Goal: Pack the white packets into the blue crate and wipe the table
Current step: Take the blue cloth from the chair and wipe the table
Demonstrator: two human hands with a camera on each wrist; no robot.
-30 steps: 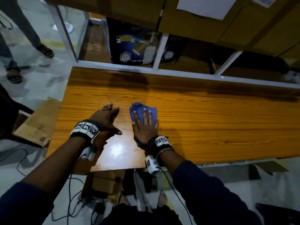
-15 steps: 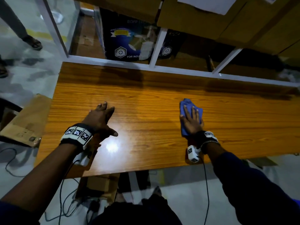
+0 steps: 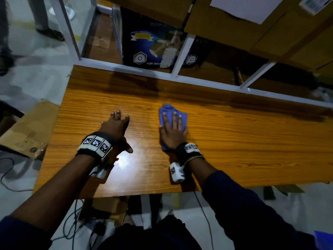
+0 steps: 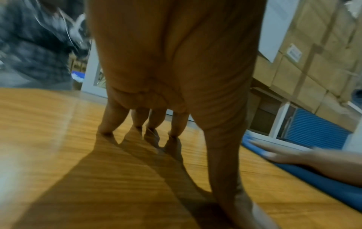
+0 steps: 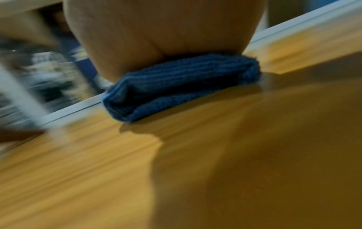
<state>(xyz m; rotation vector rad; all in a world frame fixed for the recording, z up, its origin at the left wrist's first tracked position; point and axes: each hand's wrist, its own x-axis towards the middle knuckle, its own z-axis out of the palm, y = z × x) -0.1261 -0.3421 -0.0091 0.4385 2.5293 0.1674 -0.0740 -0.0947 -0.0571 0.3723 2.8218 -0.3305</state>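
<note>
- Here, the tabletop is under wiping; neither white packets nor the blue crate are in view, so packing looks finished.
- Blue cloth: folded, mid-tabletop. Keep it flat and overlap the strokes.
- Right hand: fingers straight, pressing the cloth. Keep even pressure.
- Left hand: fingers spread, holding nothing, braced just beside.
</note>
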